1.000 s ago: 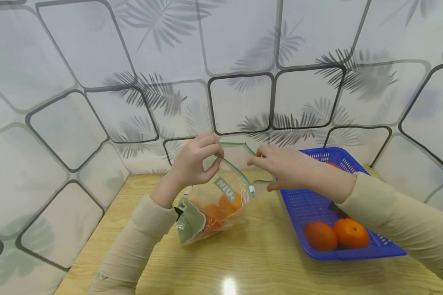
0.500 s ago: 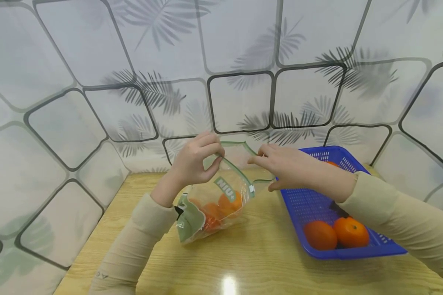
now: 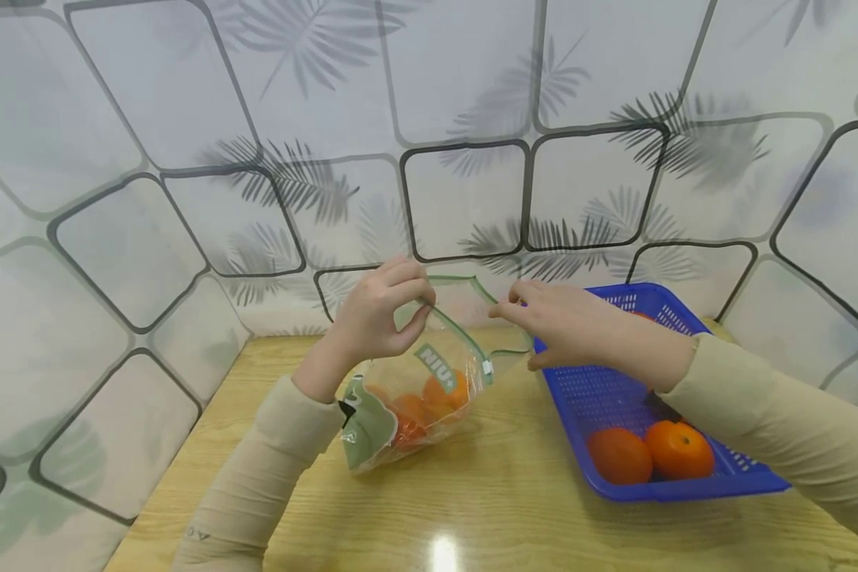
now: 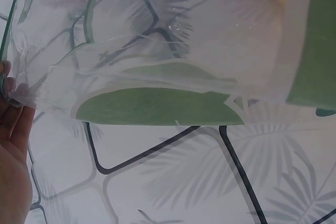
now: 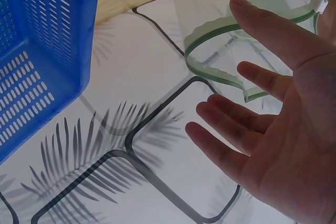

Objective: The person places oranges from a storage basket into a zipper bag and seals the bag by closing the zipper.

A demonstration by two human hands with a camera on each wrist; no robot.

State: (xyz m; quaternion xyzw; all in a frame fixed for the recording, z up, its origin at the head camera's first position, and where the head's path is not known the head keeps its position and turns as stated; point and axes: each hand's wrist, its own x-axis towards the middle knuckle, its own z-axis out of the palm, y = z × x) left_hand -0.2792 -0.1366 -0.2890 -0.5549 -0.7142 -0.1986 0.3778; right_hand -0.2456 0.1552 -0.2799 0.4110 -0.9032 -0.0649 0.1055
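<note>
In the head view my left hand point(image 3: 382, 310) pinches the green-edged rim of a clear zip bag point(image 3: 370, 433) between thumb and fingers. The bag leans on the table with its mouth spread wide, several oranges point(image 3: 445, 391) inside and a white slider point(image 3: 488, 366) on its zip. The left wrist view shows only the fingers point(image 4: 16, 124) gathered on the bag's film at the left edge. My right hand point(image 3: 572, 322) hovers at the right side of the mouth. In the right wrist view its fingers are spread and relaxed around nothing, beside the green zip strip point(image 5: 210, 31).
On the right stands a blue perforated basket point(image 3: 608, 389), under my right forearm. Two oranges point(image 3: 651, 451) lie at its near end, and another orange point(image 3: 642, 315) shows at the far end. A patterned cloth point(image 3: 465, 199) hangs behind the wooden table point(image 3: 472, 508).
My right hand has drawn slightly to the right, away from the bag's rim. The left hand and the bag have stayed in place.
</note>
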